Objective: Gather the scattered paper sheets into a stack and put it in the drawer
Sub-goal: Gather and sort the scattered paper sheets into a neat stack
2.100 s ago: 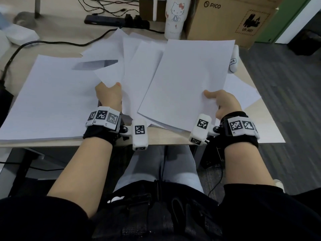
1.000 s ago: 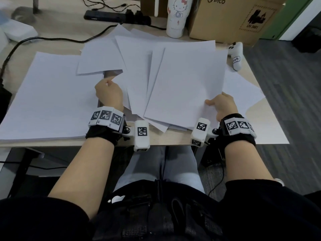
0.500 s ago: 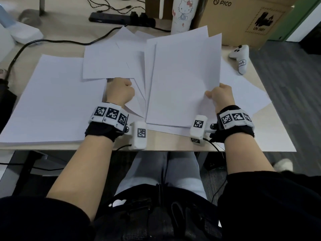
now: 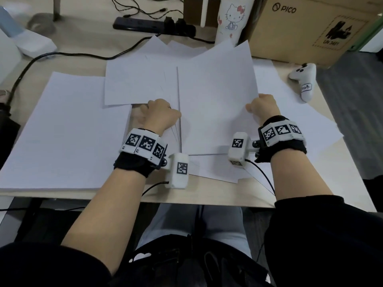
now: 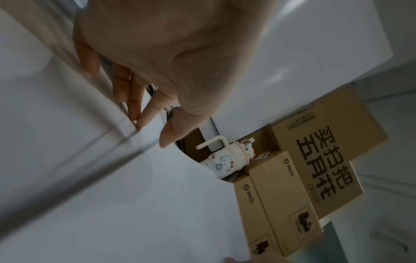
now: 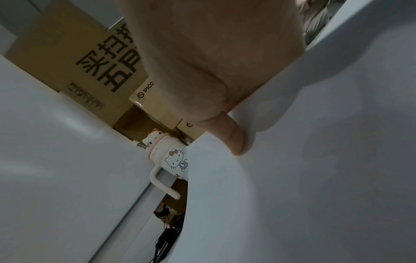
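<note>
Both hands hold a bundle of white paper sheets (image 4: 215,96) tilted up off the wooden table (image 4: 207,200). My left hand (image 4: 160,116) is at the bundle's left edge; in the left wrist view its fingers (image 5: 135,106) and thumb pinch the sheet edges (image 5: 135,195). My right hand (image 4: 262,109) grips the right edge, thumb (image 6: 234,140) pressed on the top sheet (image 6: 315,178). More loose sheets (image 4: 141,79) lie behind the left hand, and others (image 4: 300,121) lie under and right of the bundle. No drawer is in view.
A thick, large paper stack (image 4: 62,131) covers the table's left half. Behind the sheets stand a Hello Kitty cup (image 4: 232,17), a PICO cardboard box (image 4: 310,23) and a black power strip (image 4: 153,24) with a cable (image 4: 62,56). A white controller (image 4: 304,79) lies at the right.
The fanned sheets have been pulled together and turned straight. My left hand moved right to the bundle's left edge. The right hand lifted its edge slightly.
</note>
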